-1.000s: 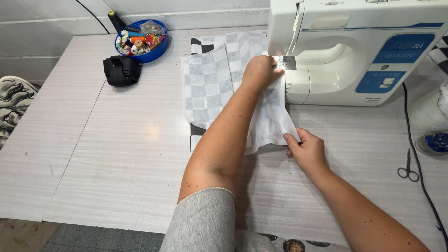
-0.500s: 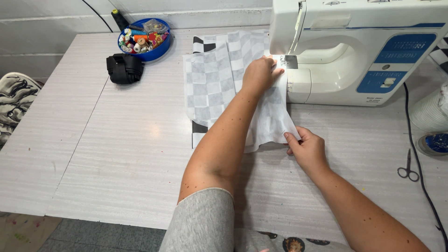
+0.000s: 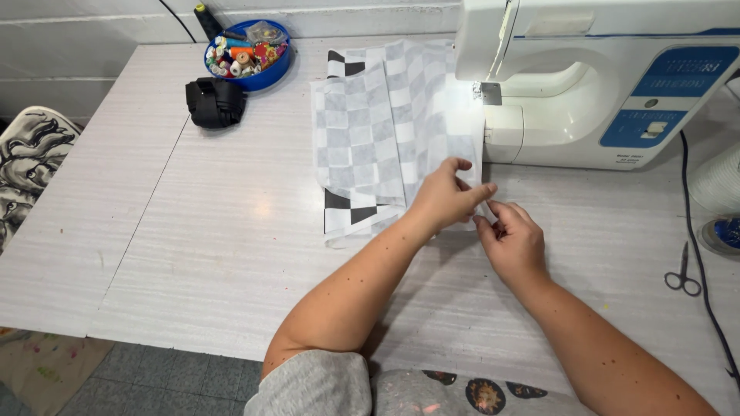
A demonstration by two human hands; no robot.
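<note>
Checkered fabric [image 3: 385,139] lies just left of the sewing machine [image 3: 586,85] — near edge out in front of its needle. Left hand [image 3: 443,196] and right hand [image 3: 512,243] both pinch that corner. Best to keep the layers flush and fingers back — no tugging.

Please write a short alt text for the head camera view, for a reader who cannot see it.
Both hands, left hand and right hand, pinch the near edge of a checkered fabric lying on a pale table before a white sewing machine. A blue bowl of thread spools stands far left; small scissors lie right.
</note>
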